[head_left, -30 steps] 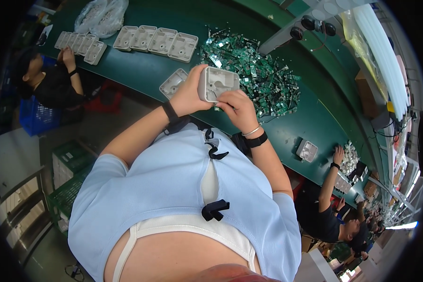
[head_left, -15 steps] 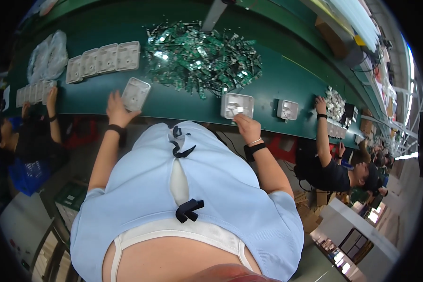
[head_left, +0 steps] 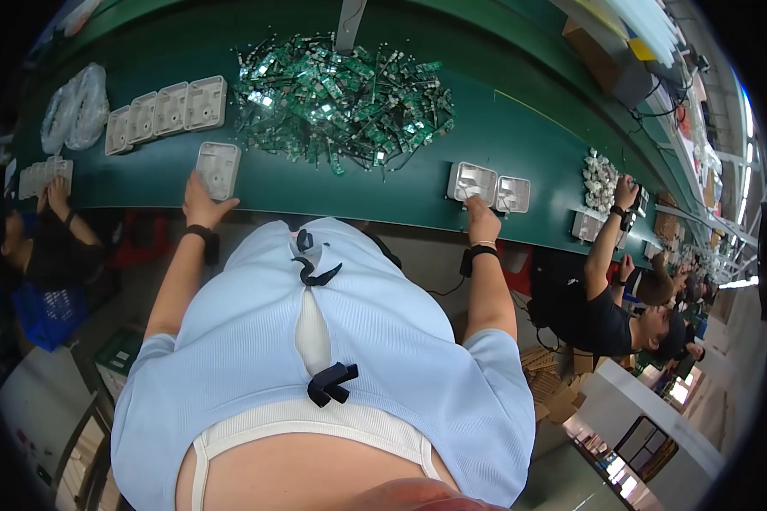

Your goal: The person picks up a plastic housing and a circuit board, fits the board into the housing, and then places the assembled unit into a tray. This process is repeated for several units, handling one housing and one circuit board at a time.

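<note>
My left hand [head_left: 204, 204] touches the near left corner of a pale plastic housing [head_left: 219, 169], its fingers along the side and its thumb spread apart. That housing is shallow and open on top. On the right, my right hand [head_left: 483, 221] has its fingers closed on the near edge of another white housing [head_left: 472, 181]. Small parts inside this one are too small to make out. Its right side sits against a further white housing [head_left: 513, 195]. Beyond and between my hands spreads a big heap of green circuit boards [head_left: 341, 106].
Several pale housings [head_left: 170, 108] stand in a row at the far left, beside clear plastic bags [head_left: 75, 106]. A grey post [head_left: 348, 25] rises behind the heap. Co-workers [head_left: 609, 298] sit on both sides. Small white parts [head_left: 600, 180] lie on the green bench [head_left: 315, 189] at right.
My right hand has slid its housing rightward until it meets the further one. The housing by my left hand has turned straighter, and that hand's fingers have come in against its side.
</note>
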`<state>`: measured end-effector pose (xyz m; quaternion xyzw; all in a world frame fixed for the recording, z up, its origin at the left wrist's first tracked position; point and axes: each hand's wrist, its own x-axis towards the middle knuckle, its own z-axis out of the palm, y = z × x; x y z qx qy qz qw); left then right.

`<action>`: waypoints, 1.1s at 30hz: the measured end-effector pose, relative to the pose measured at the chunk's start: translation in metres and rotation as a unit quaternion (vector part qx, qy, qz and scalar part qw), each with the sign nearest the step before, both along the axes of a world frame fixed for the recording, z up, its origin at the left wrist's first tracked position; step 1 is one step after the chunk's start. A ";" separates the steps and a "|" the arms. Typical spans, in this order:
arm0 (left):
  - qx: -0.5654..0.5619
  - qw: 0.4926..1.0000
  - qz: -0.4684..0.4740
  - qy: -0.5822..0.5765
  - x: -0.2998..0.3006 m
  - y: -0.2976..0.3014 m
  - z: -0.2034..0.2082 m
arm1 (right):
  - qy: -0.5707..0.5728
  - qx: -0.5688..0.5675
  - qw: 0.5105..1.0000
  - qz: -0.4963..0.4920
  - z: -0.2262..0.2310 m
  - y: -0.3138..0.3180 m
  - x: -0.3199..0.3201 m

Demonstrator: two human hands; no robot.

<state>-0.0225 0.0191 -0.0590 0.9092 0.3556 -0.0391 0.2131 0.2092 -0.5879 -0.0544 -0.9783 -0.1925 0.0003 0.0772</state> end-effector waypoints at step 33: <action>-0.081 0.967 -0.067 -0.234 0.012 -0.032 0.073 | 0.487 0.261 0.833 -0.039 0.070 0.231 0.084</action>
